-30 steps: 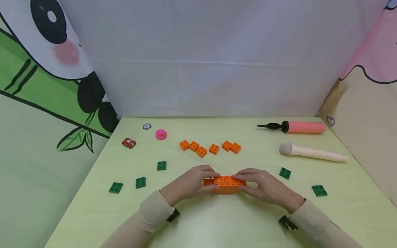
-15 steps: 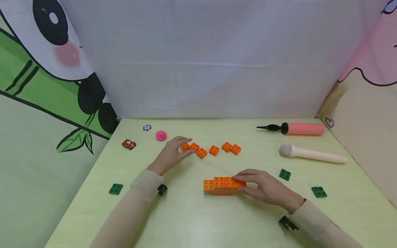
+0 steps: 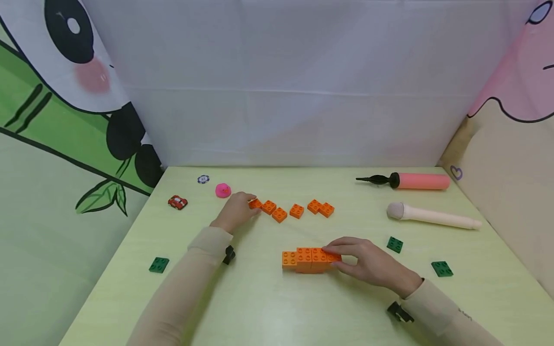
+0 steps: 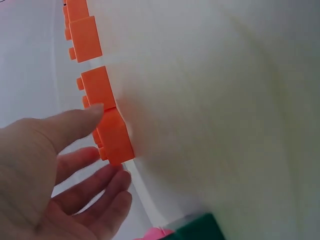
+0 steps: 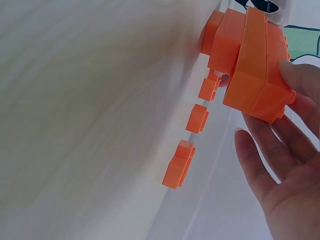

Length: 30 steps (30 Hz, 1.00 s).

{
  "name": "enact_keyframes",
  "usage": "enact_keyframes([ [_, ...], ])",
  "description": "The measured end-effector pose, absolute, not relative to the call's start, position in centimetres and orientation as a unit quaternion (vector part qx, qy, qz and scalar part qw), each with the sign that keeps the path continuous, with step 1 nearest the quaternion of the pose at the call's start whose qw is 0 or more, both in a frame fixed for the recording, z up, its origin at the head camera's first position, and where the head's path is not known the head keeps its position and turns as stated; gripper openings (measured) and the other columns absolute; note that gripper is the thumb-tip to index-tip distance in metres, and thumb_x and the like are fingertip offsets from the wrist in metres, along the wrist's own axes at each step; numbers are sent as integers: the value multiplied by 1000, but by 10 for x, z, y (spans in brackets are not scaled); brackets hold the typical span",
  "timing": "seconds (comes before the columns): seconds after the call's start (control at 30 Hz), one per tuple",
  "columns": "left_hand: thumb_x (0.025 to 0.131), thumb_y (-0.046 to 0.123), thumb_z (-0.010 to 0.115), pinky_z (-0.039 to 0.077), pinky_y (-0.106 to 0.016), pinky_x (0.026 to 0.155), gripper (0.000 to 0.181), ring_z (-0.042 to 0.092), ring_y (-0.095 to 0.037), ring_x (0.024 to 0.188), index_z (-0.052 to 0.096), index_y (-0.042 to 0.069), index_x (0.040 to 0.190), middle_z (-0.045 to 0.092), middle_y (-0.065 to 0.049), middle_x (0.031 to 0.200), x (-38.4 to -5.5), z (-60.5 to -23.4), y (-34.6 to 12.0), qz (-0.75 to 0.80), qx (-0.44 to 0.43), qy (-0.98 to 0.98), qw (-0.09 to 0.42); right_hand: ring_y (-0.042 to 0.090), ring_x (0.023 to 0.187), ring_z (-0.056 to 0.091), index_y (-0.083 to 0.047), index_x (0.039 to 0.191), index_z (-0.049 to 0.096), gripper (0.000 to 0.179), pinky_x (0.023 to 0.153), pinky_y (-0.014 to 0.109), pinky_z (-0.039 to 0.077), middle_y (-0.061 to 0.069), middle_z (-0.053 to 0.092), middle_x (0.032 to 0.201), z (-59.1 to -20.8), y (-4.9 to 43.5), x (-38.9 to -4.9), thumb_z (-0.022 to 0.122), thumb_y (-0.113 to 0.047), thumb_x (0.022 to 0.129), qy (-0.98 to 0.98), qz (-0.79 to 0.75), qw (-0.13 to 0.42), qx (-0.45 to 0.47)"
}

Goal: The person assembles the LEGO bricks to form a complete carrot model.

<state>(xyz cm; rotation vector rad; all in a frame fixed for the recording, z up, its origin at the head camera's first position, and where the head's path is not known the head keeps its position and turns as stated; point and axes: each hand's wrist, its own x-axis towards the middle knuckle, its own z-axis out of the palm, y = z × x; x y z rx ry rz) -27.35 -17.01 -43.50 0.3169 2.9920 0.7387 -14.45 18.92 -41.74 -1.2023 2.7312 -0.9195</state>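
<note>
In the head view, my left hand (image 3: 233, 211) is at the leftmost small orange brick (image 3: 255, 203) of a loose row, its thumb and index finger around it. The left wrist view shows the thumb against that brick (image 4: 116, 137) and the other fingers loosely bent beyond it. Closer in, my right hand (image 3: 368, 259) pinches the right end of a block of joined orange bricks (image 3: 304, 259) between thumb and fingers. The right wrist view shows this block (image 5: 252, 65) stepped, with a lower brick at its far end.
More orange bricks (image 3: 296, 211) lie along the row. Green bricks (image 3: 158, 265) sit left and right; one (image 4: 197, 230) shows by the left hand. Behind are a red toy car (image 3: 178, 202), pink duck (image 3: 223, 190), poker chip (image 3: 203, 179), balloon pump (image 3: 407, 180) and toy microphone (image 3: 433, 215).
My left hand has left the joined block, reached forward and left, and closed in on the leftmost loose orange brick. My right hand stays at the block's right end.
</note>
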Motion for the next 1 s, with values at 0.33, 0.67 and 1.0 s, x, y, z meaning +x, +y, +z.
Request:
enact_keyframes([
  [0.33,92,17,72,50,-39,90,39,58,-28,101,67,0,127,68,-15,122,-263,-430,-175,259,92,961,20,11,114,62,-23,131,67,37,93,34,55,-10,64,125,-418,189,-144,70,-27,94,873,-298,12,-385],
  [0.67,92,22,72,49,-46,102,40,60,-29,119,67,5,128,68,-10,124,-214,-406,-174,282,183,941,-33,11,114,62,-22,130,68,37,93,34,55,-10,65,124,-416,190,-143,71,-26,94,874,-298,8,-384],
  [1.0,91,26,74,52,-39,99,37,60,-16,116,70,18,127,68,3,121,-159,-405,-143,310,312,898,13,12,114,62,-22,130,68,37,94,36,54,-9,65,124,-415,188,-144,72,-24,93,876,-293,8,-384],
])
